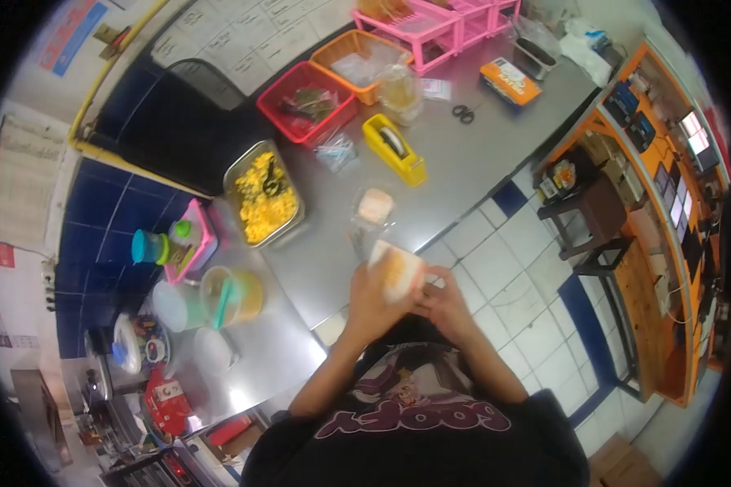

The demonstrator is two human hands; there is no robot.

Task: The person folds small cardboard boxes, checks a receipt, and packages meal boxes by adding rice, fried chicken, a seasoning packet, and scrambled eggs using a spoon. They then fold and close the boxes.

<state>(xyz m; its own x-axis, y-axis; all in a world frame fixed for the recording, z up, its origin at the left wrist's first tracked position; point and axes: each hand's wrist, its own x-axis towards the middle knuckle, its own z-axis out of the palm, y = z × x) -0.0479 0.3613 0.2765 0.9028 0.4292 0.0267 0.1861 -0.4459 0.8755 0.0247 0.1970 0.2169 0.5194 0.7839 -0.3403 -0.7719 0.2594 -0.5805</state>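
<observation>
My left hand (371, 307) is closed around a square piece of white bread (398, 272) with a yellow-orange patch, held tilted in front of my body. At its right edge my right hand (444, 303) has curled fingers touching the bread; what lies between those fingertips is blurred. Just beyond, on the steel table (321, 215), a clear plastic pack (361, 219) holds another pale piece of bread (375, 206). To the left stands a metal tray (299, 213) of chopped yellow food (260, 215), with a dark utensil handle (273, 180) in it.
A yellow tape dispenser (406, 166), red basket (341, 122), orange basket (321, 57), scissors (463, 114) and orange box (510, 81) stand farther back. Tubs (248, 296) and a pink basket (205, 239) are at left. The table edge runs beside my right hand, above tiled floor (512, 284).
</observation>
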